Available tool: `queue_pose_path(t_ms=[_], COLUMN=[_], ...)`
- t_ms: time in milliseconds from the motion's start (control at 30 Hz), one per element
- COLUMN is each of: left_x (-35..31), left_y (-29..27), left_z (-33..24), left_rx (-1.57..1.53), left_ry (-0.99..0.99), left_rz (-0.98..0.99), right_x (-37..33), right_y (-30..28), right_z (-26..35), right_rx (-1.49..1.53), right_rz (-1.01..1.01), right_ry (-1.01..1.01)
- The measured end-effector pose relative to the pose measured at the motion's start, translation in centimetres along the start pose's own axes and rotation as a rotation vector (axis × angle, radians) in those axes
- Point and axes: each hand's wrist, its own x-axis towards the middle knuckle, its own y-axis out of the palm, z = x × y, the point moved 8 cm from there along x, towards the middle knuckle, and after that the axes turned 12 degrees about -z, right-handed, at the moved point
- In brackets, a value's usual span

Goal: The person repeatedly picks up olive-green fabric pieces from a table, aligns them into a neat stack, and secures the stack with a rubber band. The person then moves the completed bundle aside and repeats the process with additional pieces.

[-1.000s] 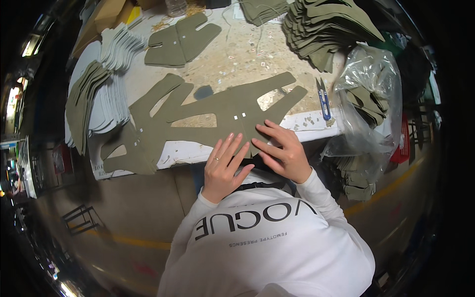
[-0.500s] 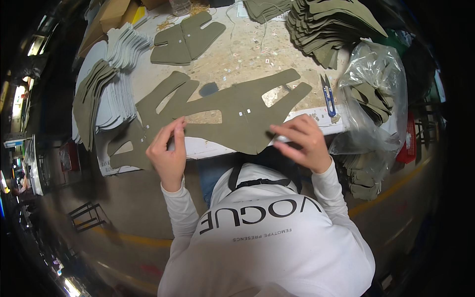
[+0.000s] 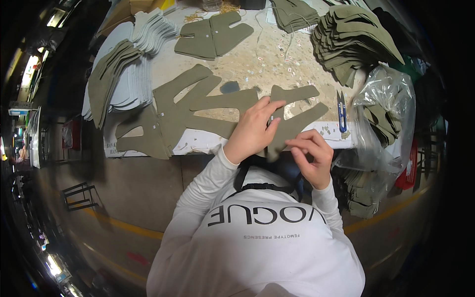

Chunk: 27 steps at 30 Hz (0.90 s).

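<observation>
Olive-green cut fabric pieces lie across the near part of the table, with long slots and finger-like ends. My left hand rests on them near a seam, thumb and forefinger apart. To its right is the right-hand olive piece, which forks into two prongs; a narrow gap shows at its upper left edge. By the near edge of that piece, my right hand has thumb and forefinger brought together. What lies between those fingertips is too small to make out. Another joined olive pair lies at the left.
Blue-handled thread snips lie right of the work. Beyond stand a tall olive stack and a clear plastic bag holding more pieces. Pale grey stacked pieces line the left. A folded olive pair lies at the back.
My left hand has moved right, from the left slot onto the seam area. The right-hand piece now stands slightly apart from its neighbour at the top. The whole view has shifted a little.
</observation>
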Motion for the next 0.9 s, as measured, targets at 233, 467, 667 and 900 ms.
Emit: queue_pose_path(t_ms=[233,467,667,900], left_x=[-2.6,-7.0,-7.4,-8.8], left_y=[-10.2,-11.1,-9.5,-6.8], left_z=[4.9,9.1,8.8,5.7], left_rx=[0.005,-0.378,-0.496,-0.398], left_ry=[-0.305,-0.448,-0.461,-0.464], left_rz=[-0.399,-0.519,-0.55,-0.413], right_x=[2.3,4.5,1.9,4.2], right_y=[2.7,8.5,9.0,-1.5], right_z=[-4.8,-4.4,-3.8,0.0], right_rx=[0.418,0.4,0.184,0.444], right_rz=[-0.015,0.038,0.337,0.124], right_ry=[0.511,0.349,0.393,0.467])
